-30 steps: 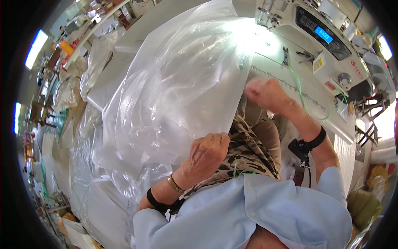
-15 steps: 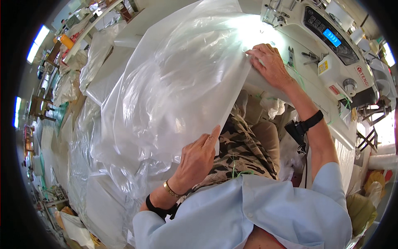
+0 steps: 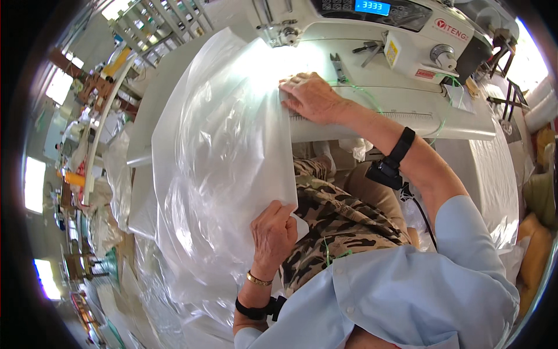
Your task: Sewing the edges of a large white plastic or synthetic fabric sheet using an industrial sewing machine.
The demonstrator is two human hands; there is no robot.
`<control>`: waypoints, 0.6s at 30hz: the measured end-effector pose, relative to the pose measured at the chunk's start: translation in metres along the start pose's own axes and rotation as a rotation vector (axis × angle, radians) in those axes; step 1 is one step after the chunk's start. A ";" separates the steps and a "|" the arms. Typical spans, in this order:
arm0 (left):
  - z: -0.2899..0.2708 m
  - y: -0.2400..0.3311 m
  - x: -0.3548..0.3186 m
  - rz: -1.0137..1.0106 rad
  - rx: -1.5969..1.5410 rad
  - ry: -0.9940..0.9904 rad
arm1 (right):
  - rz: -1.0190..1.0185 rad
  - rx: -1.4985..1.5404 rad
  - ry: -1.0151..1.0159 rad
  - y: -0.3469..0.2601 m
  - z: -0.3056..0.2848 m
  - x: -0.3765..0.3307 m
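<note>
A large translucent plastic sheet (image 3: pixel 221 134) spreads from the sewing machine (image 3: pixel 372 26) down over the left side of my lap. My left hand (image 3: pixel 273 235) is closed on the sheet's right-hand edge near a lower corner, the fingers curled in. Farther up that edge, my right hand (image 3: pixel 314 96) grips the sheet close to the brightly lit needle area, its fingers together and the thumb underneath. The glare hides the needle. Small thread snips (image 3: pixel 337 67) lie on the machine bed, just beyond my right hand.
Green thread (image 3: pixel 372 104) trails over the table's front edge, past a printed ruler (image 3: pixel 407 114). A dark metal tool (image 3: pixel 371 52) lies under the machine arm. Piles of clear plastic (image 3: pixel 154 279) reach the floor at left. Shelving with an orange roll (image 3: pixel 72 178) stands beyond.
The view has turned, so the machine sits farther left and higher. My left hand has gone from an extended forefinger to a closed grip on the sheet's edge. My right hand stays near the needle area.
</note>
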State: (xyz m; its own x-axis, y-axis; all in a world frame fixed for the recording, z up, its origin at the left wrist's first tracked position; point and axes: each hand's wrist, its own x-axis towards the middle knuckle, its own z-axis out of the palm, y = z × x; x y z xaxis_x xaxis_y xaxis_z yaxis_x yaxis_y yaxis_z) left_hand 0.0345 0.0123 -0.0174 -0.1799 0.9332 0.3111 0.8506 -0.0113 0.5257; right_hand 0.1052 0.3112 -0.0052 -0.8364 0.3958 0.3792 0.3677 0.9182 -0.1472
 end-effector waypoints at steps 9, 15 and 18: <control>-0.008 -0.012 0.070 0.088 0.074 0.113 | 0.037 0.067 -0.024 0.003 0.004 -0.003; -0.005 -0.023 0.122 0.109 0.102 0.114 | 0.030 0.071 0.005 0.003 0.007 -0.001; 0.000 -0.027 0.148 0.106 0.141 0.151 | 0.014 0.060 0.035 0.004 0.008 -0.002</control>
State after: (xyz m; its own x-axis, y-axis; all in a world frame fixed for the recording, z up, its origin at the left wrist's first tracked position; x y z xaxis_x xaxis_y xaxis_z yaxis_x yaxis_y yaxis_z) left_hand -0.0151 0.1509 0.0147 -0.1485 0.8651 0.4791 0.9276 -0.0461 0.3707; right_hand 0.1049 0.3142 -0.0136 -0.8162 0.4091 0.4080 0.3539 0.9122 -0.2067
